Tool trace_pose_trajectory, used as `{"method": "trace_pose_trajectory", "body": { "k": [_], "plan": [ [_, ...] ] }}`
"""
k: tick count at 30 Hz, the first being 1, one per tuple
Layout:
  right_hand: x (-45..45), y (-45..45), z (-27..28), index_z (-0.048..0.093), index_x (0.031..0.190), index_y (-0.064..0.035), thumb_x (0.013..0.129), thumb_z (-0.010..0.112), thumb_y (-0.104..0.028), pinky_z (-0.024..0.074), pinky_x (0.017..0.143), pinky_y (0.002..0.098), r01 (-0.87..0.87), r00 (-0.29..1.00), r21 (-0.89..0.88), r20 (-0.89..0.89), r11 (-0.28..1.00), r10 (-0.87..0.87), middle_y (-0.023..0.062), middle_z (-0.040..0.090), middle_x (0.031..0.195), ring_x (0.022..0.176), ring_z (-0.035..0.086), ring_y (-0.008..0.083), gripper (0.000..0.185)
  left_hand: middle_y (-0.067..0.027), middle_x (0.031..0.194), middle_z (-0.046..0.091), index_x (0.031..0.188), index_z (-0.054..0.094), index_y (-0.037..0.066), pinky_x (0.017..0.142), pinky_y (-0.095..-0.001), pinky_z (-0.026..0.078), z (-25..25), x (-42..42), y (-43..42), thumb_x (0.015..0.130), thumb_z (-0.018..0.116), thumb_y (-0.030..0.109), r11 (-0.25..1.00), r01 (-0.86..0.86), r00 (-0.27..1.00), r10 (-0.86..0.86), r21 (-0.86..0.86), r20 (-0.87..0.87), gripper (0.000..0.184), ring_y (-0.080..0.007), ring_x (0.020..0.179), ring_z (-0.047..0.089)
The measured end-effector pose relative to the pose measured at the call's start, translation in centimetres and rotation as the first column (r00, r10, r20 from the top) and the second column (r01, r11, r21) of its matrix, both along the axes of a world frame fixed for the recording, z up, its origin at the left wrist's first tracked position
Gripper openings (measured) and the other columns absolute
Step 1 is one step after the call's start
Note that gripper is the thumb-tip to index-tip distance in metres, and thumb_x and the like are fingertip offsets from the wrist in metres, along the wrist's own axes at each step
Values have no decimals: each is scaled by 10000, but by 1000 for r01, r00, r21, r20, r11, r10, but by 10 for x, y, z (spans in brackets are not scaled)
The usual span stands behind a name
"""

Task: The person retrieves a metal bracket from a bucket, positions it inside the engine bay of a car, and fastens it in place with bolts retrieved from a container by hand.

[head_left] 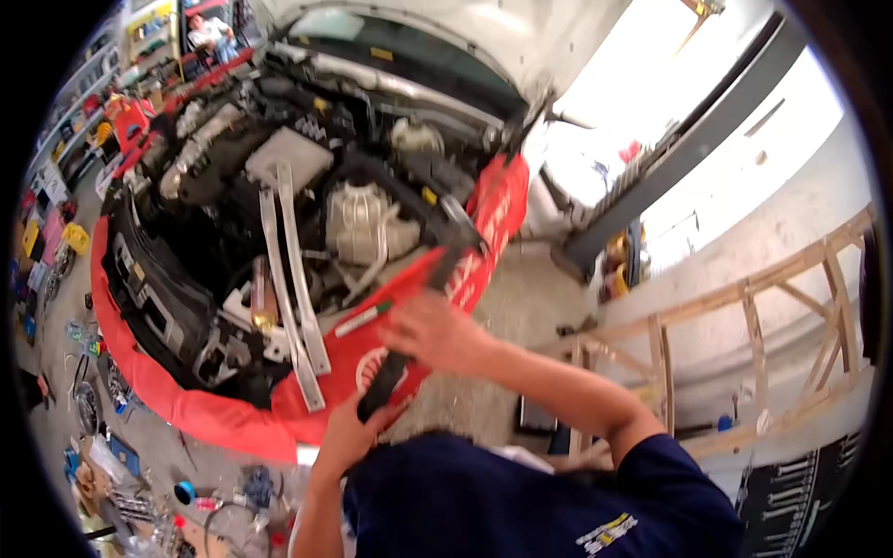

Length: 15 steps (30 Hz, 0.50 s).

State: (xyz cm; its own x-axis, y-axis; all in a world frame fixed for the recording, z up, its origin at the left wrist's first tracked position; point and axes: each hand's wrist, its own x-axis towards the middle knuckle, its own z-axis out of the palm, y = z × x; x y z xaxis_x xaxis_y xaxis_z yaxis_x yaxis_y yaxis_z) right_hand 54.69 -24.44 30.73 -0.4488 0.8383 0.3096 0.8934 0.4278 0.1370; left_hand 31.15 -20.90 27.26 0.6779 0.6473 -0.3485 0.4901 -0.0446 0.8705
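Observation:
My left hand (pixel 350 431) is closed around the lower end of a long black strip-like part (pixel 383 379), whose exact kind I cannot make out. Over the middle of that part lies my right hand (pixel 435 333); motion smears its fingers, so I cannot tell whether they grip it. Beneath both hands is a red fender cover (pixel 326 430) draped over the car's front edge. A small green-and-white tool (pixel 363 318) rests on the cover, left of my right hand. Two silver metal bars (pixel 290 270) lie across the open engine bay, their lower ends on the cover.
A translucent plastic tank (pixel 365 221) sits in the engine bay under the raised hood (pixel 558 37). At the right stand a grey lift post (pixel 679 149) and a wooden frame (pixel 707 302). Tools and parts (pixel 130 502) litter the floor at left. A person (pixel 214 39) sits far back.

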Motion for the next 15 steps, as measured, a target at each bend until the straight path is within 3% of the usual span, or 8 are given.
{"method": "trace_pose_trajectory", "body": {
  "k": [1, 2, 4, 6, 8, 10, 11, 15],
  "plan": [
    [7, 8, 17, 558, 1180, -88, 759, 600, -140, 382, 994, 445, 87, 977, 46, -197, 995, -76, 139, 540, 1182, 1138, 498, 317, 427, -121, 716, 646, 1054, 615, -10, 587, -338, 491, -7, 9, 2, 834, 677, 220, 995, -92, 996, 91, 26, 26, 325, -194, 617, 619],
    [-22, -1, -58, 511, 1258, -87, 774, 627, -104, 392, 998, 451, 264, 896, -9, -369, 964, -248, 151, 503, 1247, 1177, 480, 319, 498, -115, 691, 630, 1021, 613, -22, 557, -332, 478, -93, -7, 4, 831, 677, 170, 985, -167, 983, 164, 32, 83, 278, -178, 584, 595],
    [-30, 6, -76, 376, 1385, -64, 849, 614, -76, 404, 1014, 438, 421, 536, -152, -754, 894, -380, 170, 444, 1333, 1247, 438, 308, 586, -111, 646, 611, 1014, 600, -31, 533, -338, 477, -76, -4, 13, 831, 686, 192, 951, -263, 962, 245, 160, 124, 301, -171, 553, 596],
    [-42, 17, -121, 263, 1412, -13, 921, 566, -140, 443, 973, 392, 223, 59, -386, -911, 895, -408, 184, 462, 1313, 1203, 487, 280, 591, -201, 804, 649, 1038, 612, -41, 671, -383, 500, -69, 0, 24, 803, 712, 248, 958, -276, 956, 266, 73, 123, 386, -297, 738, 642],
    [-62, 22, -130, 295, 1374, 38, 955, 567, -218, 466, 925, 365, -70, -535, -506, -708, 860, -460, 200, 525, 1248, 1119, 566, 275, 561, -213, 825, 669, 1016, 621, -44, 697, -383, 511, -79, 3, 32, 785, 734, 289, 964, -263, 954, 264, -23, 140, 420, -330, 760, 661],
    [-62, 40, -103, 341, 1310, 28, 957, 566, -214, 489, 876, 339, -124, -581, -430, -699, 894, -417, 160, 561, 1149, 1034, 600, 248, 484, -195, 754, 656, 947, 612, -46, 653, -384, 497, -53, 23, 39, 771, 735, 316, 966, -207, 971, 223, -153, 91, 421, -286, 716, 661],
    [-62, 49, -87, 387, 1247, 18, 960, 565, -209, 511, 827, 313, -168, -640, -392, -654, 904, -403, 121, 597, 1050, 949, 634, 220, 407, -190, 740, 652, 938, 610, -46, 637, -384, 495, -71, 31, 43, 767, 736, 317, 978, -203, 967, 209, -54, 148, 421, -275, 700, 660],
    [-47, 90, -53, 529, 993, 7, 900, 631, -164, 514, 597, 307, 127, -559, -583, -710, 802, -428, 78, 603, 779, 679, 613, 164, 220, -158, 707, 648, 901, 605, -32, 571, -346, 495, -73, 60, 55, 778, 728, 254, 977, -214, 954, 208, 9, 215, 335, -220, 644, 657]
  ]
}}
